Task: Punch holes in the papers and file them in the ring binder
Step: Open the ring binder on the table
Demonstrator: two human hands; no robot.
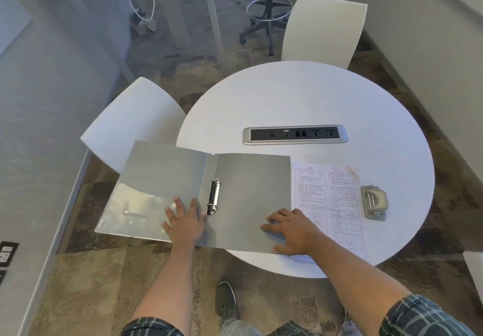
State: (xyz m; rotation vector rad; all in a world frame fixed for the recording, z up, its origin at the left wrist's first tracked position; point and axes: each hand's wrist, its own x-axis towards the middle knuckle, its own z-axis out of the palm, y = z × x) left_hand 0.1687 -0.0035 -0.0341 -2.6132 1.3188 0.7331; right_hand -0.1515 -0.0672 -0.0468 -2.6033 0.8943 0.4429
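- Both hands lie flat on the open ring binder (235, 200): left hand (184, 222), fingers spread, presses the left cover near the rings (214, 196); right hand (290, 227), fingers loosely straight, rests on the right cover's edge, gripping nothing
- Papers (329, 200) sit unpunched at 3 o'clock of the binder, hole punch (373, 202) beyond them on the table (287, 95)
- Best move, I judge: keep the covers flat, then square the papers in the punch
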